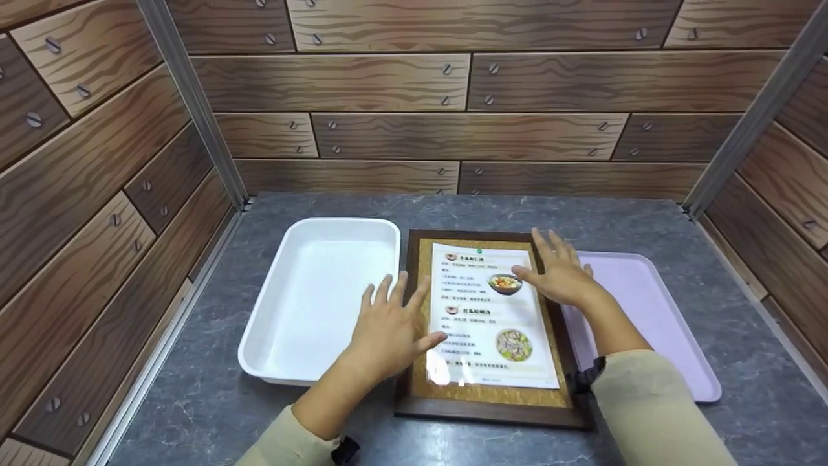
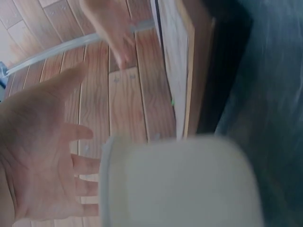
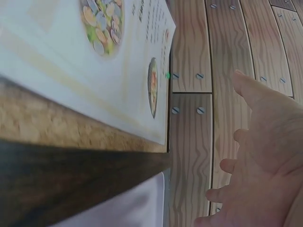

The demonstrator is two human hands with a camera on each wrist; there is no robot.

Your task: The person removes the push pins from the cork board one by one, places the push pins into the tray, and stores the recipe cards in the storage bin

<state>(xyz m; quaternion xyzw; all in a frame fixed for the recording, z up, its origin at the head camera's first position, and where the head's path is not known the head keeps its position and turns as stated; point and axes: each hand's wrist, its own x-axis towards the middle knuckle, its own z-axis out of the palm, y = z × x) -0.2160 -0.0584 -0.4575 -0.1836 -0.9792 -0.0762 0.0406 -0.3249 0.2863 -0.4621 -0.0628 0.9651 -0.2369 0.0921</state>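
My left hand (image 1: 388, 330) is held over the space between a white tray (image 1: 252, 330) and a framed cork board (image 1: 491, 414), fingers spread. Above the board's right edge, beside a lilac tray (image 1: 673, 317), hangs my right hand (image 1: 561, 275), its fingers straight. Both wrist views show the palms holding nothing and apart from the board. A printed recipe sheet (image 1: 472, 317) with two food pictures is fixed to the cork by a green pin (image 1: 479, 250). Part of the sheet's left edge is hidden behind my left hand.
The things lie on a dark grey marbled tabletop (image 1: 194, 401). Panels with a wood-plank print (image 1: 388, 84) stand at the back and on both sides, joined by grey metal corner strips (image 1: 194, 97). The white tray has raised walls; the lilac one is shallow.
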